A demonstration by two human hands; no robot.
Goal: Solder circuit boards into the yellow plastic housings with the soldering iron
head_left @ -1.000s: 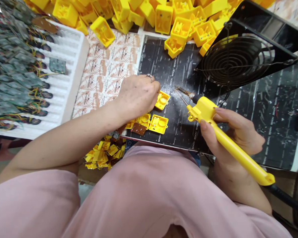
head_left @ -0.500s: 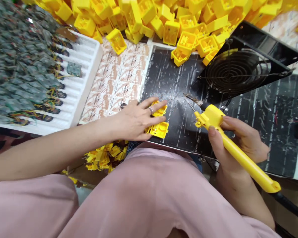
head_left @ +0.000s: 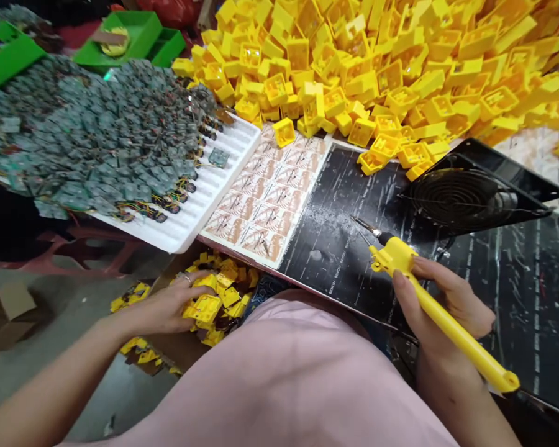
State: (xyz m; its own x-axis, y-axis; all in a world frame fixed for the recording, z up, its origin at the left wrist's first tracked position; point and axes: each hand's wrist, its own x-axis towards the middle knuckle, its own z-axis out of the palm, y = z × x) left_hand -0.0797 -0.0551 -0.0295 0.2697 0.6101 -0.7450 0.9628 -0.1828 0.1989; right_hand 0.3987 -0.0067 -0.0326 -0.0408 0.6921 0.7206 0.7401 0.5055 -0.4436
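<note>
The left hand (head_left: 179, 302) has moved from the black mat (head_left: 317, 254) to the cardboard box (head_left: 177, 347), left of the lower centre. Its thumb and fingers stand moderately apart around a yellow case (head_left: 207, 308) (whether they grip it or only touch it, I cannot tell). At the lower right of the frame, the right hand (head_left: 468, 304) is closed around the yellow handle of a soldering iron (head_left: 438, 307), whose tip points to the upper left.
</note>
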